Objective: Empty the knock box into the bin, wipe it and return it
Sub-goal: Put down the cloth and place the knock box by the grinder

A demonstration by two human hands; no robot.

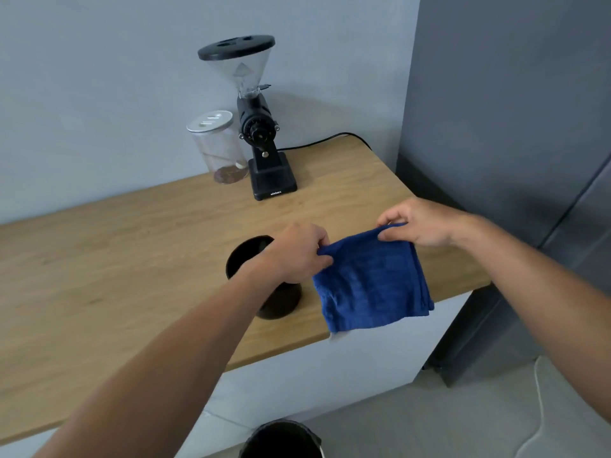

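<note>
A black round knock box (244,259) stands upright on the wooden counter (115,276), partly hidden behind my left forearm. A blue cloth (372,282) hangs spread out above the counter's front right part. My left hand (297,252) pinches its top left corner and my right hand (420,226) pinches its top right corner. The cloth hangs just to the right of the knock box. A black bin (281,439) shows on the floor at the bottom edge, below the counter front.
A black coffee grinder (259,127) with a clear hopper stands at the back by the wall, its cable (330,140) trailing right. A clear lidded jar (220,147) stands left of it. A tall grey fridge (512,127) rises to the right of the counter.
</note>
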